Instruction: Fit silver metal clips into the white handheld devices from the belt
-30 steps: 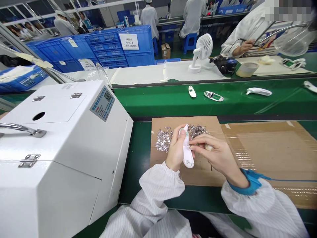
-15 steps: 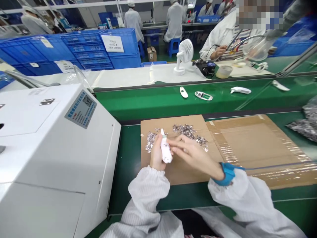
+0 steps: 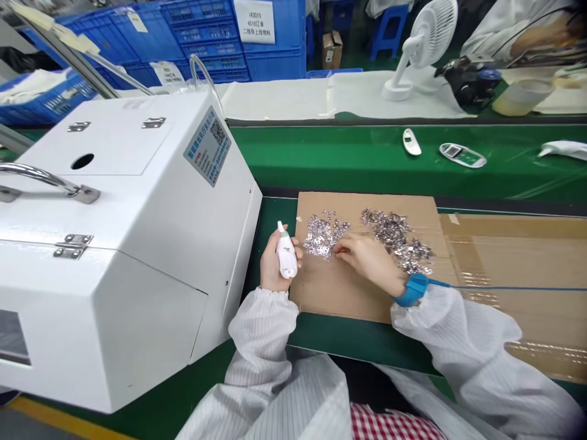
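Note:
My left hand is wrapped round a white handheld device with a narrow tip pointing up and a pale green band below it. To its right, my right hand, with a blue wrist strap, is pinched at the lower right edge of a pile of small shiny metal pieces. What its fingertips hold, if anything, is too small to make out. A second pile of metal pieces lies behind my right hand. Both piles rest on a cardboard sheet.
A large white machine stands at the left. Another cardboard sheet lies at the right. On the green belt are a white shell and a device half with a circuit board. Behind stands a white fan.
The view has turned left and down. My right hand has left the device and moved to the edge of the left metal pile. My left hand still holds the device, now left of the cardboard.

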Demonstrator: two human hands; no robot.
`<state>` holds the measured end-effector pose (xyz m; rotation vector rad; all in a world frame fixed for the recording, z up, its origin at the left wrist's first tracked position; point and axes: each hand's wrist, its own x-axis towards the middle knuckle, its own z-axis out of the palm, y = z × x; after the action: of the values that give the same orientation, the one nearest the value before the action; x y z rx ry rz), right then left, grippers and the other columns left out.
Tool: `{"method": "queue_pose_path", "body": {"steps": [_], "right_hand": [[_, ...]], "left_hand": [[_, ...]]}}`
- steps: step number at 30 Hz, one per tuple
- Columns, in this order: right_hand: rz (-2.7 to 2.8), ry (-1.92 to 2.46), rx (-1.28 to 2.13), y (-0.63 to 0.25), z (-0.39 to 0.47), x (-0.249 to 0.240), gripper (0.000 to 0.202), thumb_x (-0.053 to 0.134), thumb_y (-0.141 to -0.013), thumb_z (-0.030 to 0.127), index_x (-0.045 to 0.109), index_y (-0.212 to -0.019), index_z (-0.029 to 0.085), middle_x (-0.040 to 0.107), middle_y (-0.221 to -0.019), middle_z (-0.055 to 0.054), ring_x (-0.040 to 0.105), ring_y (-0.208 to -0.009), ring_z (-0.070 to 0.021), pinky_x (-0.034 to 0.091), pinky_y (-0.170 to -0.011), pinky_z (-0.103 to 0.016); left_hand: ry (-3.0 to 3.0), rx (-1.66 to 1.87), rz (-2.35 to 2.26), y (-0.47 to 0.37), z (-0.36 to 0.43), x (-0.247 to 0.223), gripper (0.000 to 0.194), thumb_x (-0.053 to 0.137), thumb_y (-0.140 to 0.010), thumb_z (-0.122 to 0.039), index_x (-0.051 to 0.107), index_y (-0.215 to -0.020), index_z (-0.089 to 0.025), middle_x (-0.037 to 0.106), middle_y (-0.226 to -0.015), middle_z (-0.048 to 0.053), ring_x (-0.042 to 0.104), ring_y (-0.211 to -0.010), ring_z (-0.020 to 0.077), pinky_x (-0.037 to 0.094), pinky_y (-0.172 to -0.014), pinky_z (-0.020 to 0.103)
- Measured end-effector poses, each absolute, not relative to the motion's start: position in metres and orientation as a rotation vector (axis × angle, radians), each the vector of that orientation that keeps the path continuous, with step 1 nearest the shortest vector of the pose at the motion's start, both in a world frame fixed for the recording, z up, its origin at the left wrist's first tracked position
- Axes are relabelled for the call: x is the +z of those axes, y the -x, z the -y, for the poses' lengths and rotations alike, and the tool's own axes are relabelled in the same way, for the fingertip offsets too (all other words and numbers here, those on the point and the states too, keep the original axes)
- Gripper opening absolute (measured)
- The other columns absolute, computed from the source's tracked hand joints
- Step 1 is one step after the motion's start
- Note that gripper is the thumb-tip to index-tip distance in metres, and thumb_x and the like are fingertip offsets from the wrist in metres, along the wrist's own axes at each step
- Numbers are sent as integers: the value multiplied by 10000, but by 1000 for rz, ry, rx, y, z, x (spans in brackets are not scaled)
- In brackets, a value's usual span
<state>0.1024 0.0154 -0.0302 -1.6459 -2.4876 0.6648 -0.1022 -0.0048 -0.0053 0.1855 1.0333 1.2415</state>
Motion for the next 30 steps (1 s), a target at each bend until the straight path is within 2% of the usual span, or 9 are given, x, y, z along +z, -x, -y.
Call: {"method": "queue_pose_path", "body": {"steps": [5,8,10,12,15,19,23,26,30], "right_hand": [[2580,1592,702,-102,-24,-26,126,573,-859,147,684,-829,199,730,-895,-56,664,-802,-224,361,-611,-301],[2567,1557,773,-108,-23,-21,148,571,-858,142,681,-935,204,737,-874,-26,671,-796,-200,409,-645,-291],[2473,1490,807,-116,-20,-16,175,537,-910,176,685,-996,213,741,-971,-30,677,-875,-190,450,-726,-291],[2331,1449,751,-126,-15,-9,189,516,-947,231,704,-967,222,726,-1022,-45,668,-905,-193,463,-766,-307],[2114,1497,617,-141,-8,3,193,565,-939,331,708,-867,224,713,-913,-47,646,-781,-191,452,-691,-318],[1861,1498,724,-150,3,14,204,636,-895,402,687,-810,224,713,-755,-12,625,-655,-168,455,-635,-305],[1913,1391,815,-141,16,15,120,615,-913,318,702,-904,237,743,-891,-17,663,-774,-171,485,-695,-300],[2048,1311,834,-131,22,15,123,577,-938,247,670,-1017,235,727,-846,-5,663,-758,-159,484,-691,-287],[2171,1246,757,-124,24,14,96,578,-943,211,672,-927,226,725,-866,-1,670,-774,-158,474,-715,-290]], "left_hand": [[-234,1183,-1009,89,6,-9,206,353,-1004,-299,484,-1133,-207,567,-680,-17,529,-413,116,390,-323,198],[-249,1151,-997,80,8,-12,195,370,-994,-306,471,-1127,-206,569,-681,-16,534,-409,122,399,-320,202],[-266,1130,-973,74,9,-14,189,394,-985,-315,471,-1116,-203,569,-680,-15,542,-410,125,408,-319,204],[-279,1103,-947,68,10,-15,182,417,-978,-324,476,-1097,-201,568,-676,-14,541,-405,125,413,-315,205],[-297,1062,-915,59,11,-16,187,451,-966,-339,481,-1095,-205,569,-678,-15,538,-400,124,419,-308,208],[-331,1023,-901,45,12,-18,252,482,-951,-350,472,-1164,-216,578,-695,-13,547,-408,130,436,-311,220],[-382,990,-894,30,16,-22,299,517,-935,-357,455,-1193,-220,586,-704,-14,550,-419,127,449,-321,219],[-428,967,-899,21,20,-22,310,517,-938,-380,464,-1199,-221,547,-619,-36,528,-400,126,452,-332,213],[-437,928,-971,16,23,-18,333,506,-948,-385,478,-1242,-231,520,-568,-45,517,-402,124,435,-335,194]]}}
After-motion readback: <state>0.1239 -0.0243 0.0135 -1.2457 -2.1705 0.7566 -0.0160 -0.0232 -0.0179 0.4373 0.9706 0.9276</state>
